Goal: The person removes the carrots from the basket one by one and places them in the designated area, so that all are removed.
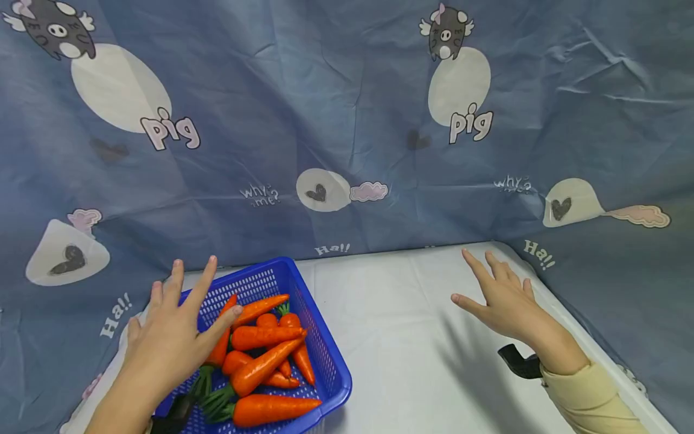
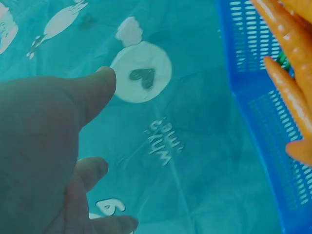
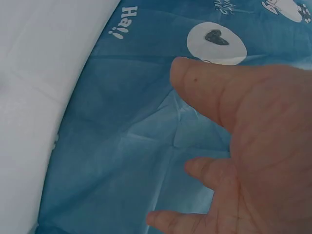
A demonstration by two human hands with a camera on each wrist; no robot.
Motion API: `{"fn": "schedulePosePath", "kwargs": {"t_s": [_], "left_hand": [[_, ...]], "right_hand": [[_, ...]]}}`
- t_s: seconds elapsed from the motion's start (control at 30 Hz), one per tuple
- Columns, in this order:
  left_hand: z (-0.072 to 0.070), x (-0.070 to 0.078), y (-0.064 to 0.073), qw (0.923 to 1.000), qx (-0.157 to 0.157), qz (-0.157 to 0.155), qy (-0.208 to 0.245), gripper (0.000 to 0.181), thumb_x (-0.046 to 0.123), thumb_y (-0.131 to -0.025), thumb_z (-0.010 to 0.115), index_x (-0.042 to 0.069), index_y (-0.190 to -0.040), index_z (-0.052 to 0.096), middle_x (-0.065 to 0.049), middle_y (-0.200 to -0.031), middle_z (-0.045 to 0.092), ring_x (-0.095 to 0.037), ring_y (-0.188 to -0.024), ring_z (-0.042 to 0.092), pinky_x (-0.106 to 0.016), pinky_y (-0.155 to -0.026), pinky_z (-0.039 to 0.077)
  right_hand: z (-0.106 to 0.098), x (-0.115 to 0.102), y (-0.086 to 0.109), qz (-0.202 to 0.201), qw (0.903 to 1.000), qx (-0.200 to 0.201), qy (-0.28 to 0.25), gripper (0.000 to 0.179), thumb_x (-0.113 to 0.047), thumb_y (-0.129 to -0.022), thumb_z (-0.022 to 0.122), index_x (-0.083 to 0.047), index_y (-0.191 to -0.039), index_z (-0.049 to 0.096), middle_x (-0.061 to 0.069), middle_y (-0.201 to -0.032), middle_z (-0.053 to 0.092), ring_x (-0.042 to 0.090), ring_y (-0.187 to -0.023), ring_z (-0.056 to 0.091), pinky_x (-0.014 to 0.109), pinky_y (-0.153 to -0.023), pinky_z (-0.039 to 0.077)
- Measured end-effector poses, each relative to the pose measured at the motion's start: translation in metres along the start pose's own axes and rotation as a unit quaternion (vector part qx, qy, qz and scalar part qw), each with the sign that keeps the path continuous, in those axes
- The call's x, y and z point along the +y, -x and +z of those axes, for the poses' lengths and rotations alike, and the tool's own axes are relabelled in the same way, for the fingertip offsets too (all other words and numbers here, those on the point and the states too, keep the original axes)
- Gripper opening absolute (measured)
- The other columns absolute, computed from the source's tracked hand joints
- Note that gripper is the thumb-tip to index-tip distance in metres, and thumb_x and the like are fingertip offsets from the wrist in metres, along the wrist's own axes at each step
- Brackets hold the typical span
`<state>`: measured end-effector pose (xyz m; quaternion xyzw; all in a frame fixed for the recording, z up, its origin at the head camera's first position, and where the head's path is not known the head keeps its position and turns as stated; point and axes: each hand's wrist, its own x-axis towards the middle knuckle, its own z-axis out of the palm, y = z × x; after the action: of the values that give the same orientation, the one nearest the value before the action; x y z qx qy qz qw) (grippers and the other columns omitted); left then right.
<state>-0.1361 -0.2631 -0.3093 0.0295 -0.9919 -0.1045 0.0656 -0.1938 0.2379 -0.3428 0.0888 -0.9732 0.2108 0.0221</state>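
Note:
In the head view a blue plastic basket (image 1: pixel 325 355) holds several orange carrots (image 1: pixel 265 364), some with green tops. My left hand (image 1: pixel 168 331) hovers over the basket's left side with its fingers spread, hiding part of the rim and of the carrots. Nothing is in its grasp. Over the right part of the white table my right hand (image 1: pixel 506 298) is raised, fingers spread and holding nothing; its shadow falls on the surface below. The left wrist view has the basket (image 2: pixel 258 122) and carrots (image 2: pixel 290 92) at its right edge, apart from the thumb.
The white table (image 1: pixel 390 313) extends to the right of the basket. Behind and around it hangs a blue cloth (image 1: pixel 379 90) printed with pigs, hearts and words. Black straps sit at both wrists, and a beige sleeve (image 1: pixel 585 386) covers the right forearm.

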Motion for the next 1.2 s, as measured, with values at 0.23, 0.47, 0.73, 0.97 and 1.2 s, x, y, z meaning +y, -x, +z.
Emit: {"fn": "schedulePosePath", "kwargs": {"t_s": [0.23,0.47,0.73,0.97,1.2], "left_hand": [[-0.013,-0.024,0.016,0.9996,-0.022,-0.014,0.013,0.101,0.078,-0.101,0.048,0.028,-0.174,0.0,-0.038,-0.174,0.004,-0.077,-0.141,0.027,-0.095,-0.095,0.022],[-0.014,-0.047,0.027,0.9983,0.028,-0.05,0.007,0.104,0.072,-0.1,0.059,0.017,-0.174,0.011,-0.044,-0.158,0.038,-0.072,-0.13,0.044,-0.09,-0.092,0.037],[0.0,-0.075,0.027,0.9892,0.009,-0.135,0.056,0.114,0.072,-0.1,0.059,0.006,-0.172,0.0,-0.048,-0.15,0.042,-0.064,-0.118,0.06,-0.067,-0.082,0.059],[0.015,-0.101,0.025,0.9759,-0.088,-0.169,0.106,0.113,0.075,-0.102,0.051,0.001,-0.17,-0.001,-0.047,-0.151,0.041,-0.061,-0.121,0.062,-0.062,-0.089,0.061],[0.031,-0.116,0.029,0.9558,-0.137,-0.165,0.201,0.109,0.068,-0.104,0.056,0.003,-0.171,-0.002,-0.047,-0.155,0.036,-0.063,-0.124,0.06,-0.047,-0.081,0.067]], "right_hand": [[0.014,-0.011,-0.001,-0.02,0.9997,-0.014,0.008,0.094,-0.058,-0.101,0.068,-0.017,-0.172,0.023,0.04,-0.17,0.021,0.069,-0.15,0.027,0.093,-0.108,0.019],[0.02,-0.023,-0.005,-0.063,0.9977,-0.023,-0.012,0.089,-0.053,-0.101,0.071,-0.014,-0.17,0.03,0.042,-0.165,0.031,0.071,-0.142,0.039,0.085,-0.105,0.038],[0.02,-0.039,-0.016,-0.113,0.9924,-0.032,-0.035,0.078,-0.049,-0.103,0.07,-0.013,-0.166,0.041,0.032,-0.16,0.048,0.058,-0.139,0.054,0.072,-0.108,0.046],[0.027,-0.063,-0.024,-0.128,0.9896,-0.057,-0.032,0.072,-0.047,-0.103,0.07,-0.016,-0.164,0.046,0.022,-0.158,0.055,0.047,-0.14,0.057,0.067,-0.112,0.047],[0.041,-0.086,-0.035,-0.151,0.9845,-0.082,-0.034,0.068,-0.038,-0.101,0.075,-0.013,-0.16,0.051,0.02,-0.152,0.06,0.04,-0.14,0.06,0.06,-0.113,0.05]]}}
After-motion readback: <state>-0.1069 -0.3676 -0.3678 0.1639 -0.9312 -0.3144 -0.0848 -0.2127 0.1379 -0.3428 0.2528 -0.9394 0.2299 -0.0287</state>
